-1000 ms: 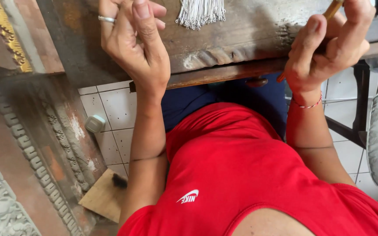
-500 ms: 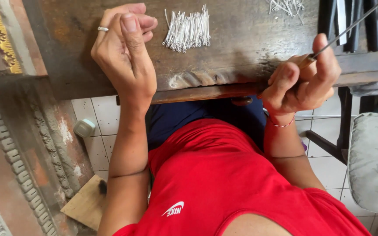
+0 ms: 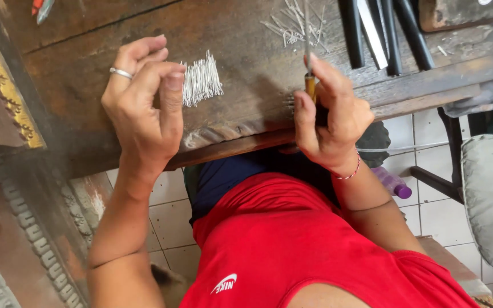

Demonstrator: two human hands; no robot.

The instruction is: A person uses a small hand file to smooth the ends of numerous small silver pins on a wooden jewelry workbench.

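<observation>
— Where is the thin metal tool with the yellow wooden handle (image 3: pixel 310 85)?
— Upright in the right hand (image 3: pixel 331 117), fingers wrapped tight round it, over the worn wooden bench (image 3: pixel 246 108)
— And the left hand (image 3: pixel 144 105)?
— Loosely curled, holding nothing visible, just beside the small heap of silvery pins (image 3: pixel 201 84)

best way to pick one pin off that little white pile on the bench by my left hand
Take a pin from the bundle of pins at its near tips, coming from the near side where your left hand already hovers. The pins lie flat and roughly parallel on the wooden bench, ends fanned toward you, so a thumb-and-forefinger grip on one loose end probably lifts it cleanly.
</observation>
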